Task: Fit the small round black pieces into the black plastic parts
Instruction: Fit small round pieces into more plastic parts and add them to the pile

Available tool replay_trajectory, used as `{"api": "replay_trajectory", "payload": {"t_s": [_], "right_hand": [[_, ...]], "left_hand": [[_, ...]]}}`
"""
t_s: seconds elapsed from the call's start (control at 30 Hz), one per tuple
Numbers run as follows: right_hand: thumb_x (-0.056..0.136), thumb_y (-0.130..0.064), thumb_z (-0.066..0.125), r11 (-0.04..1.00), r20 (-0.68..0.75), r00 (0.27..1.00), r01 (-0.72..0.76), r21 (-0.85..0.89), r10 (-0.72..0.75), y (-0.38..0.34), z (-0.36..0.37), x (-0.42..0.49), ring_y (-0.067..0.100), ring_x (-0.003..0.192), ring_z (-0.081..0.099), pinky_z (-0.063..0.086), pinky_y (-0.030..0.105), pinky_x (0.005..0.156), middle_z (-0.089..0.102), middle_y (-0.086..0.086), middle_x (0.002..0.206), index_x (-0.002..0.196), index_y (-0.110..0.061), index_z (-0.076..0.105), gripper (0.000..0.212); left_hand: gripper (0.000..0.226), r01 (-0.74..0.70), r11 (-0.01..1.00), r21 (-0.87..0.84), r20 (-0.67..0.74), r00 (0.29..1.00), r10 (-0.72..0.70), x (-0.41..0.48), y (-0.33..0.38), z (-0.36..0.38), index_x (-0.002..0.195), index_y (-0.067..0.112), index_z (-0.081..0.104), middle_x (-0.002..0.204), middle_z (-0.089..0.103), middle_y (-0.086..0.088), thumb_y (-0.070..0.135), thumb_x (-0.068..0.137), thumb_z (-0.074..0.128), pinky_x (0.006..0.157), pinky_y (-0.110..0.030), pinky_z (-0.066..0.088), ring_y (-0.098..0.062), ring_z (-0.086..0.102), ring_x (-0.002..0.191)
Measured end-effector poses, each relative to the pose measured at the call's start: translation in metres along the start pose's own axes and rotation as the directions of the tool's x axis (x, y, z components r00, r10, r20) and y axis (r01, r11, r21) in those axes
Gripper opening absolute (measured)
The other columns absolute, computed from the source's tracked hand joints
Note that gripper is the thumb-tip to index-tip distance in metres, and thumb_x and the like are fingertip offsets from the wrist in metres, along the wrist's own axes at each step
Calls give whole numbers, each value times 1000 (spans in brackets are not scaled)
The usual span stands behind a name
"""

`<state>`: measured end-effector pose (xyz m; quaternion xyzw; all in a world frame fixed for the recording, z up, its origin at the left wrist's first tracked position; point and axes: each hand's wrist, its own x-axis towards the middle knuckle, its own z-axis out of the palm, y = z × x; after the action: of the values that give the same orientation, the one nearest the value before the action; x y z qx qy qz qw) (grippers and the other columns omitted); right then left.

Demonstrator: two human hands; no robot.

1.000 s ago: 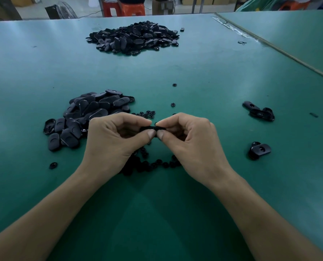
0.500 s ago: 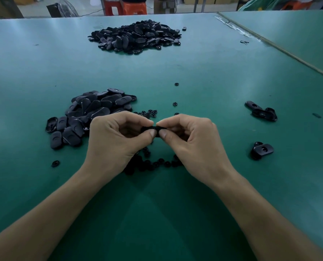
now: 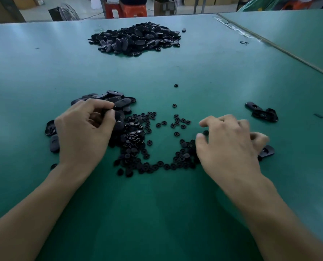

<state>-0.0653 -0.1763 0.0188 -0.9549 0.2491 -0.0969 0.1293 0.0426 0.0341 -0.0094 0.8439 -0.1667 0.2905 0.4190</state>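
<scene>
On the green table (image 3: 175,213), the left hand (image 3: 85,132) is curled over the near heap of black oval plastic parts (image 3: 92,96), thumb and forefinger pinching one oval part (image 3: 122,103) at the heap's top edge. Just right of it, the small round black pieces (image 3: 138,140) lie loosely scattered, with a few strays further up. A larger pile of oval parts (image 3: 136,38) sits well beyond, at the far side. The right hand (image 3: 230,146), blurred, hovers at the scatter's right edge with fingers loosely spread, gripping nothing visible. A single oval part (image 3: 267,151) lies just beside it, and a small cluster of parts (image 3: 260,113) lies farther up.
</scene>
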Motion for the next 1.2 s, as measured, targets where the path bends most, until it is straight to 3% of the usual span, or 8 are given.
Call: {"api": "replay_trajectory", "payload": {"t_s": [0.1, 0.23, 0.37, 0.53, 0.67, 0.93, 1.07, 1.2], "right_hand": [[99, -39, 41, 991, 115, 985, -125, -50, 130, 0, -7, 0, 21, 135, 25, 14, 66, 107, 38, -4, 140, 125, -39, 49, 27], [102, -36, 36, 982, 243, 952, -181, -45, 187, -1, -10, 1, 26, 138, 23, 9, 80, 103, 36, -2, 141, 128, -36, 46, 28], [99, -26, 41, 989, 215, 967, -118, -87, 134, 0, -8, -1, 30, 131, 34, 24, 65, 111, 44, 3, 135, 127, -29, 48, 29], [90, -6, 50, 999, 115, 993, 15, 49, -21, 10, 2, 4, 28, 128, 39, 37, 39, 106, 42, 10, 142, 132, -19, 53, 44], [85, 13, 48, 987, -3, 998, 61, 149, -61, 13, 11, 9, 21, 130, 39, 39, 25, 84, 40, 3, 146, 133, -19, 57, 58], [92, 5, 51, 983, -115, 993, 51, 175, -31, 22, 15, 16, 21, 116, 48, 28, 19, 81, 52, 5, 135, 128, -22, 62, 46], [91, 9, 50, 968, -184, 982, 79, 240, -34, 19, 15, 16, 18, 95, 53, 41, 26, 84, 65, 6, 117, 124, -20, 66, 46], [91, 12, 49, 946, -293, 955, 126, 299, -35, 17, 14, 18, 20, 98, 64, 49, 25, 92, 71, 6, 110, 122, -14, 68, 45]], "left_hand": [[18, 18, 997, 74, 15, 1000, -19, 2, -5, -1, 95, 35, 68, 80, 60, 12, 18, 89, 68, 69, -6, 42, 7, 58, 66], [10, 41, 978, 204, 23, 999, -46, 1, -2, 0, 97, 29, 72, 79, 53, 15, 25, 89, 68, 75, -31, 43, -11, 55, 73], [8, 128, 954, 271, 34, 989, -142, 3, -2, -2, 93, 28, 71, 99, 52, 6, 26, 86, 71, 91, -46, 46, -30, 55, 102], [13, 133, 951, 280, 27, 989, -146, 3, -2, -1, 98, 26, 70, 101, 47, 6, 19, 88, 67, 92, -49, 45, -31, 54, 99], [14, 95, 961, 260, 29, 994, -106, 2, -1, -1, 99, 23, 69, 99, 47, 5, 15, 90, 64, 90, -48, 45, -32, 55, 95], [6, -126, 972, 197, 81, 990, 112, -5, 4, 1, 91, 17, 72, 85, 61, 6, 13, 87, 72, 70, -38, 48, -26, 57, 79], [9, -215, 965, 152, 87, 975, 204, -9, 6, 2, 83, 15, 74, 68, 59, 5, 6, 83, 74, 57, -39, 50, -19, 53, 64], [5, -212, 977, 21, 91, 973, 210, -19, 20, 9, 83, 17, 73, 64, 57, 9, 12, 83, 71, 55, -31, 49, -11, 53, 58]]}}
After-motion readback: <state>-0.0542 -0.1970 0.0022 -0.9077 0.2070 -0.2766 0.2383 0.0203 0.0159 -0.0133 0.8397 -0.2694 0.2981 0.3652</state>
